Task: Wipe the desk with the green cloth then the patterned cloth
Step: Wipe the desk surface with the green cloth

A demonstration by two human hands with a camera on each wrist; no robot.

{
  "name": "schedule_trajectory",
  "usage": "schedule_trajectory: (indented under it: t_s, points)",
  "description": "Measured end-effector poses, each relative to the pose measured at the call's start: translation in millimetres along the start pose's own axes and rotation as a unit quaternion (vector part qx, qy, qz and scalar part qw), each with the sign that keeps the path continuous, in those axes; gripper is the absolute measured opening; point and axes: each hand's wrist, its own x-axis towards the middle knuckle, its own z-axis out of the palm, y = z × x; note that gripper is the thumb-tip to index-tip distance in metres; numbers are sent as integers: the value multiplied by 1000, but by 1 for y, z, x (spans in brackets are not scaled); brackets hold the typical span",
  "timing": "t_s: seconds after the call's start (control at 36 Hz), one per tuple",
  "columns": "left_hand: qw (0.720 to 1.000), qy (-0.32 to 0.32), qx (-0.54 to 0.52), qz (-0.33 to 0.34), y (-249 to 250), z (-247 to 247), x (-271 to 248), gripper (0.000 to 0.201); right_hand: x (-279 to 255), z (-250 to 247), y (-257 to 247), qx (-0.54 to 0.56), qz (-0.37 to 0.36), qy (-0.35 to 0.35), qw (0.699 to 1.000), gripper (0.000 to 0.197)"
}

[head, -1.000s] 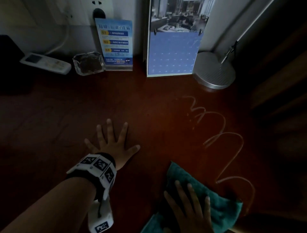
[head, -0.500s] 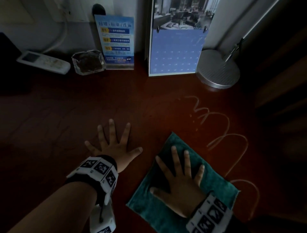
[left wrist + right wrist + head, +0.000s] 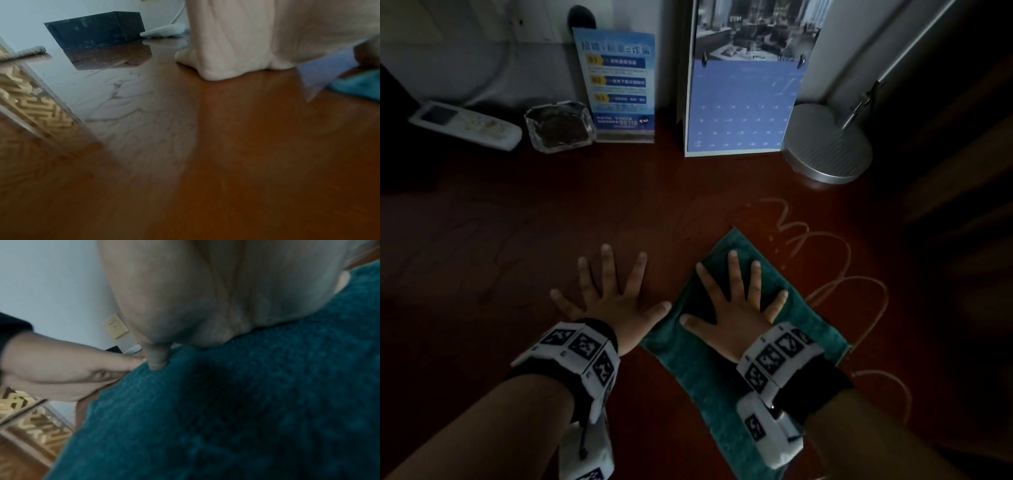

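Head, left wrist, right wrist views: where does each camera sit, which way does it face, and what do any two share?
Head: worn up top, looking down at the desk; left hand flat on wood, right hand flat on the green cloth.
Left wrist: low under the palm, facing along the desk toward a black box.
Right wrist: under the palm, facing across the green cloth to the left hand.
Shared: all three show the green cloth.

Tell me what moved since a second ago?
The right hand, flat with fingers spread, pushed the teal-green terry cloth forward across the reddish-brown wooden desk, up to the pale squiggly streak. Nothing was grabbed or let go. The left hand stayed spread flat on the desk.
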Motion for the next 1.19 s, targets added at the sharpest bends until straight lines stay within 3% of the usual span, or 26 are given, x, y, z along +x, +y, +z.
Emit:
schedule_trajectory:
  t_s: [0.17, 0.47, 0.56, 0.64, 0.81, 1.0, 1.19]
  points:
    - [1000, 4, -16, -1, 0, 0, 1, 74, 22, -9, -9, 3, 5, 30, 1000, 79]
    - [1000, 11, -4, 4, -1, 1, 0, 79, 58, -36, -17, 27, 35, 78, 996, 78]
    - [1000, 9, -2, 4, -2, 1, 0, 79, 52, -41, -13, 29, 7, 50, 998, 73]
    - [1000, 7, -2, 5, -2, 0, -1, 79, 36, -42, -1, -8, -66, 45, 997, 69]
    - [1000, 3, -8, 5, -1, -1, -3, 78, 30, -36, 29, -143, -221, 30, 964, 73]
    - [1000, 1, -11, 3, 0, -3, -2, 78, 46, -38, 32, -192, -234, 47, 952, 75]
    - [1000, 1, -3, 4, -1, -1, -1, 79, 58, -42, 24, -139, -190, 68, 969, 73]
